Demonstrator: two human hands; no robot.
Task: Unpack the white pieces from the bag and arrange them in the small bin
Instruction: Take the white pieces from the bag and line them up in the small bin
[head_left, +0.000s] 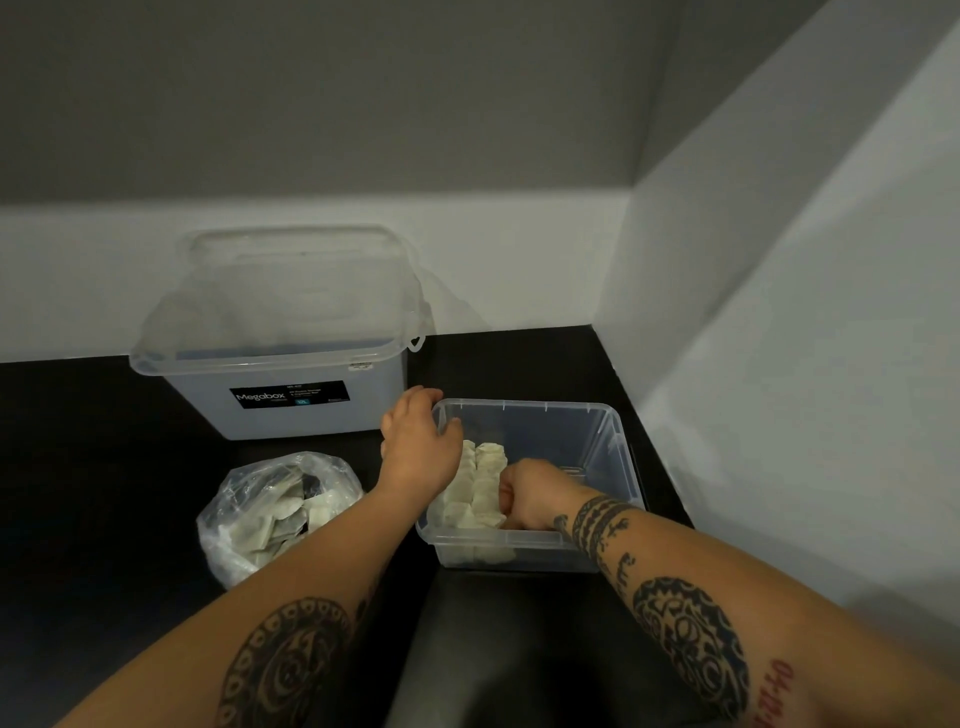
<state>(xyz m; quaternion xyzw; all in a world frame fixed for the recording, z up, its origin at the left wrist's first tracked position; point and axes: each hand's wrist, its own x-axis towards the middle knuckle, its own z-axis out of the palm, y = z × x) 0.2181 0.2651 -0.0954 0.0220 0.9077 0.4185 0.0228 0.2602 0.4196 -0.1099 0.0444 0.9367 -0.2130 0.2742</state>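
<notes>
A small clear plastic bin (597, 441) stands on the black surface at centre right. Several white pieces (480, 493) stand in rows along its left side. My left hand (418, 447) grips the bin's far left corner, fingers curled over the rim. Inside the bin my right hand (530, 496) has its fingers curled against the right side of the white rows; whether it holds a piece is hidden. A crumpled clear plastic bag (244, 514) with more white pieces lies left of the bin, under my left forearm.
A larger clear storage box (270, 410) with a black Megabox label and a raised lid stands behind the bag against the wall. White walls close the back and the right side. A dark padded edge (519, 649) lies in front of the bin.
</notes>
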